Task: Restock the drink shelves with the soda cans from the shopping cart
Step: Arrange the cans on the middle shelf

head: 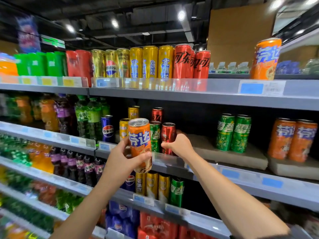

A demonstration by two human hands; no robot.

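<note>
My left hand (120, 157) grips an orange soda can (139, 140), held upright in front of the middle shelf (224, 171). My right hand (179, 145) reaches onto that shelf and holds a red cola can (167, 135) standing at the shelf's front, thumb on its near side. A green soda can (155, 135) stands between the two cans. Behind them are yellow, red and blue cans. The shopping cart is out of view.
The top shelf (155, 94) carries a row of gold, yellow and red cans and a lone orange can (265, 59) at right. Two green cans (233, 133) and two orange cans (291, 140) stand further right on the middle shelf. Bottles fill the left shelves.
</note>
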